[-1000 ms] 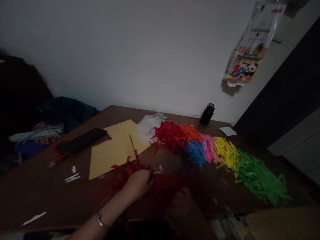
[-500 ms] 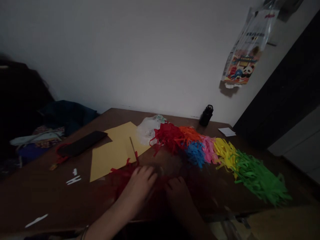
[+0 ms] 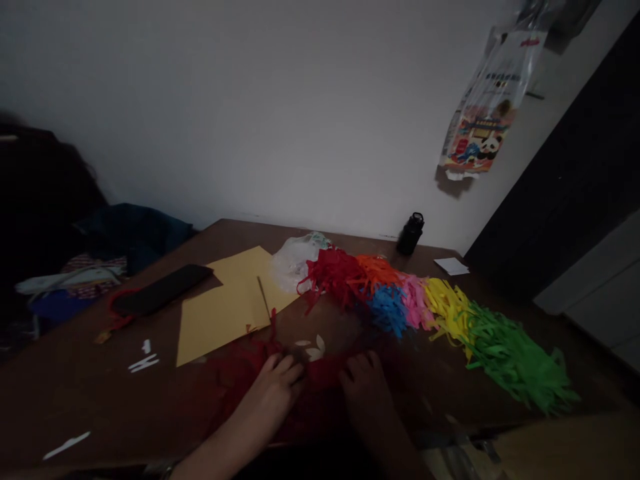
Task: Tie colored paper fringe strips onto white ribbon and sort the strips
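Observation:
Dark red fringed paper (image 3: pixel 323 375) lies across the near side of the brown table, stretched between my two hands. My left hand (image 3: pixel 280 381) has its fingers curled closed on its left part. Over on its right part, my right hand (image 3: pixel 363 379) is closed too, in deep shadow. Red fringe spreads under my left wrist, its outer edges lost in the dark. Just beyond the hands lie a few pale leaf-shaped scraps (image 3: pixel 316 348). A thin dark stick (image 3: pixel 263 298) rests on yellow paper sheets (image 3: pixel 220 320) past my left hand.
Bunches of fringed paper run rightward: red (image 3: pixel 333 273), orange, blue (image 3: pixel 389 310), pink, yellow, green (image 3: pixel 523 360). Behind are a clear plastic bag (image 3: pixel 293 263) and a black bottle (image 3: pixel 411 233). A dark case (image 3: pixel 163 290) and white strips (image 3: pixel 143 363) lie left.
My hands have moved apart and slightly nearer, drawing the red paper off the yellow sheet's edge. The red band and the pale scraps now show between them.

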A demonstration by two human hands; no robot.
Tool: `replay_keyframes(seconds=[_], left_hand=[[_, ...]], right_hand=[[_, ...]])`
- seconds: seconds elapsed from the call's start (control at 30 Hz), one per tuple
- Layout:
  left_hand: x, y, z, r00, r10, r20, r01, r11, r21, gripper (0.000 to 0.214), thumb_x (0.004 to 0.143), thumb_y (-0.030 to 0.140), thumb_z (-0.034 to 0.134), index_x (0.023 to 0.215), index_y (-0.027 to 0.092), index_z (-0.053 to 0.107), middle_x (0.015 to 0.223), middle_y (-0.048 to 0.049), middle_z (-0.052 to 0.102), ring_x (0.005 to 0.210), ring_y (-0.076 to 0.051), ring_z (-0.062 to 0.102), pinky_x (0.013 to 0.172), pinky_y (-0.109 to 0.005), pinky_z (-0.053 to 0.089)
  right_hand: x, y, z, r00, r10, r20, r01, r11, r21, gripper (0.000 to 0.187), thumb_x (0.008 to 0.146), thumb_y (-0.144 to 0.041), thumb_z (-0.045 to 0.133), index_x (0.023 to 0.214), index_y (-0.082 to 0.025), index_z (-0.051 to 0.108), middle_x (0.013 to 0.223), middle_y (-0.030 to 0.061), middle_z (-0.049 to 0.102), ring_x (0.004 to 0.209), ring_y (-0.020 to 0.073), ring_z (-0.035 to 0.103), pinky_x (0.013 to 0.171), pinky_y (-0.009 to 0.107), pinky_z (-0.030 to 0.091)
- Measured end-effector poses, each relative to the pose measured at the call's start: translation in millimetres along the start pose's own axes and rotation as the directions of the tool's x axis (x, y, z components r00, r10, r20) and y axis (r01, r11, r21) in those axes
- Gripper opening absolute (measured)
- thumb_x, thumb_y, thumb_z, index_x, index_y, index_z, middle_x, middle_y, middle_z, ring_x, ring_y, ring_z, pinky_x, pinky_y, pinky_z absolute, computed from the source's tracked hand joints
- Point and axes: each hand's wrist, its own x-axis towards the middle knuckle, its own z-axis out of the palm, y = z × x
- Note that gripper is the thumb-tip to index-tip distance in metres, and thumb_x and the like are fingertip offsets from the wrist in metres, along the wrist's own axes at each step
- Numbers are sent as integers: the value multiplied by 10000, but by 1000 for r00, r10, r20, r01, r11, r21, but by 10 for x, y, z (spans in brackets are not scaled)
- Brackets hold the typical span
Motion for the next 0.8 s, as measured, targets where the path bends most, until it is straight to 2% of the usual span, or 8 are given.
replay_keyframes(seconds=[0.1,0.17,0.23,0.33,0.4,0.57,0.7,0.8], left_hand=[[-41,-12,36,1000,-19,-9,19,999,-43,130,863,138,675,920,245,723,921,-4,718,905,-203,557,825,-368,293],[-64,-11,32,999,-36,-1,36,997,-73,176,879,110,637,922,260,720,965,9,721,912,-197,570,830,-368,302],[-86,-7,4,998,-62,17,63,993,-99,205,902,108,587,929,265,716,1005,11,721,930,-198,584,833,-372,320],[-107,12,-71,990,-129,52,134,984,-121,249,930,111,506,973,249,709,1045,-18,717,985,-216,596,854,-384,354],[-93,33,-131,981,-183,70,190,974,-120,275,947,126,454,964,223,711,1045,-46,715,992,-229,606,862,-396,379],[34,72,-234,950,-300,84,307,949,-78,321,938,142,405,967,189,721,1093,-100,708,1036,-285,616,867,-455,416],[119,64,-234,929,-356,102,360,933,-25,296,905,175,451,1032,190,718,1179,-141,679,1087,-339,606,862,-509,424],[144,48,-212,923,-368,112,370,929,6,288,898,199,461,1020,191,722,1197,-156,664,1085,-341,609,840,-489,436]], right_hand=[[37,-12,-46,995,-102,-8,102,991,87,167,873,-106,624,1017,-186,657,947,43,648,920,213,532,1041,419,265],[67,0,-51,988,-155,16,152,980,132,120,898,-104,594,963,-185,654,908,25,648,909,189,545,1072,387,246],[92,36,-43,984,-155,89,140,978,153,97,893,-96,599,865,-175,648,861,14,646,891,175,558,1081,373,239],[120,98,-34,971,-83,226,47,986,162,90,872,-89,627,881,-177,646,907,10,662,926,170,565,1051,375,271],[142,112,-39,964,-22,266,-17,990,142,99,884,-99,608,911,-185,649,944,23,668,948,190,563,987,396,324],[237,31,-74,947,150,283,-169,985,43,173,936,-111,493,920,-165,657,960,93,661,931,259,565,847,450,386],[317,-31,-107,924,246,291,-254,967,-11,184,951,-184,495,905,-151,671,955,115,663,932,295,570,832,486,390],[352,-37,-151,907,304,292,-304,952,-44,161,934,-188,528,920,-138,680,955,134,668,938,315,572,845,515,376]])
